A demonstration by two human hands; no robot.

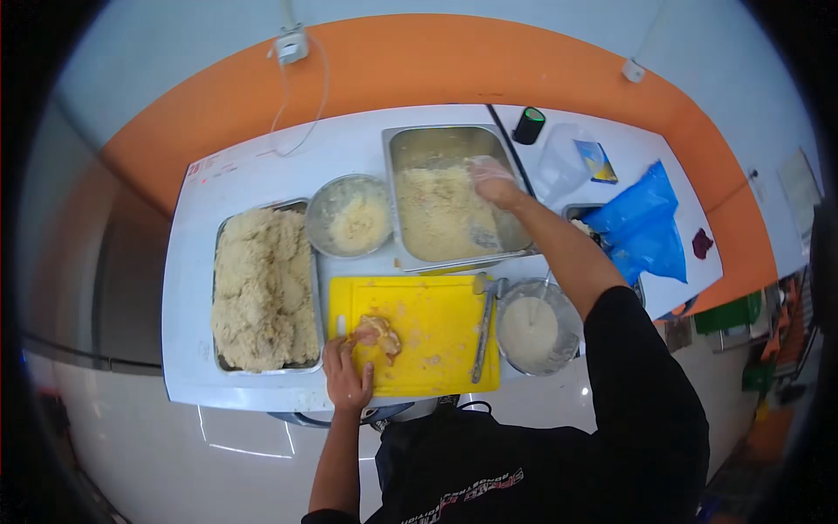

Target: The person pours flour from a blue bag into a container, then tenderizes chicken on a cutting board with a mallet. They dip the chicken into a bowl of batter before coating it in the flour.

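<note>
My left hand (347,374) rests on the left edge of the yellow cutting board (436,349), fingers laid out flat beside a raw piece of meat (377,337). Over the right side of a deep steel pan (443,255) reaches my right hand (495,182), wearing a clear plastic glove. Pale crumbly breading (441,210) covers the pan's bottom just beneath it. The glove and blur hide how its fingers are set. A metal meat mallet (483,336) lies along the board's right side.
Left stands a tray heaped with breaded pieces (262,288). A bowl of crumbs (353,218) sits beside the pan, a bowl of batter (532,330) right of the board. Farther right are a blue plastic bag (648,227), a clear container (559,166) and a black cylinder (529,127).
</note>
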